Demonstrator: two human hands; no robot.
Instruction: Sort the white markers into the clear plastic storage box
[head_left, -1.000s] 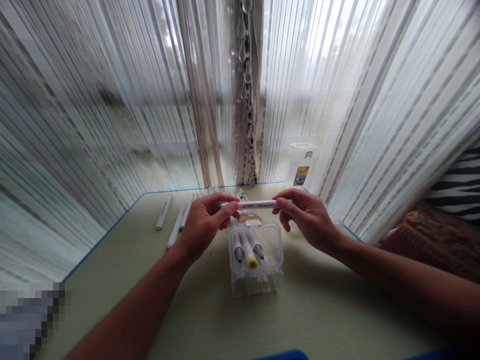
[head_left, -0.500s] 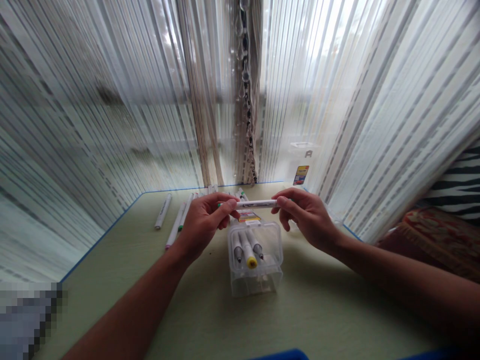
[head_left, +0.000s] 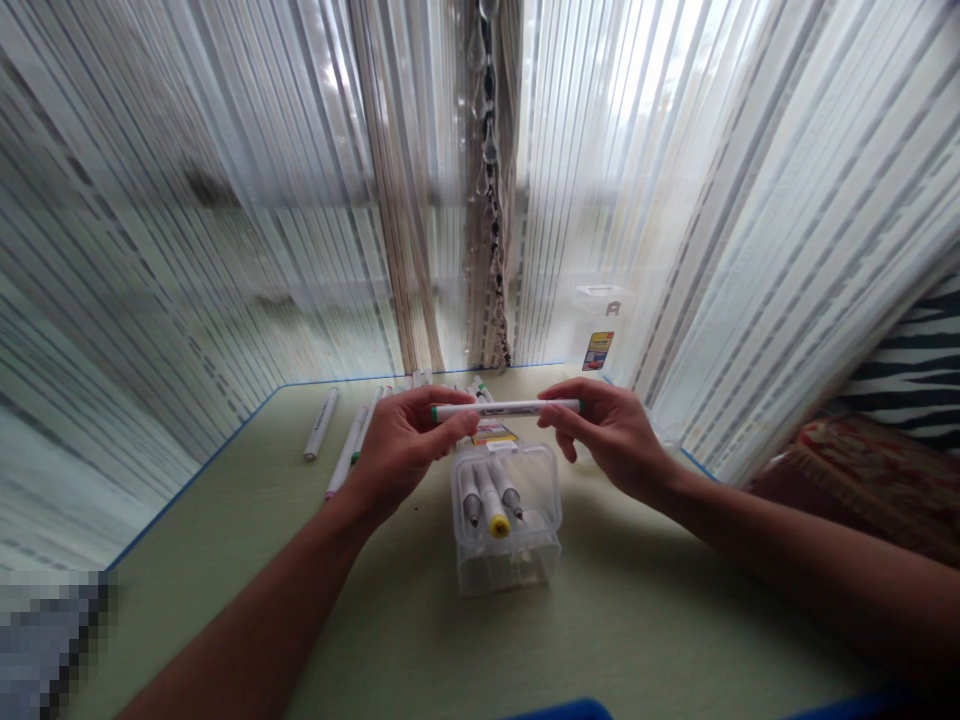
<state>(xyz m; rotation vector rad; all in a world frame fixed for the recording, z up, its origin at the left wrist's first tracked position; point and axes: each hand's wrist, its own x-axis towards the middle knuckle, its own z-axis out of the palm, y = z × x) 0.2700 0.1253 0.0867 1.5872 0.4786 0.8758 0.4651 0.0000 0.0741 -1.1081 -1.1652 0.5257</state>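
A strand curtain (head_left: 225, 200) spans the far side from 10 o'clock through 12 to 2, counting from the clear box (head_left: 544, 500). Beneath it spreads the pale green surface (head_left: 420, 640), edged in blue. A zebra-striped cloth (head_left: 892, 350) is out between 2 and 3 o'clock. The left hand (head_left: 405, 440) is at 10 o'clock and the right hand (head_left: 611, 435) at 2, well apart, thumb and fingers of each closed on one end of the white marker (head_left: 508, 408). The box itself holds three markers (head_left: 490, 500), one with a yellow end and two with grey tapered ends. A clear container (head_left: 596, 320) with a coloured label stands at 1 o'clock. Loose markers (head_left: 322, 425) lie around 10 and 11, some partly hidden by the left hand. The white marker, green at both tips, stretches level at 12 o'clock, raised off the surface.
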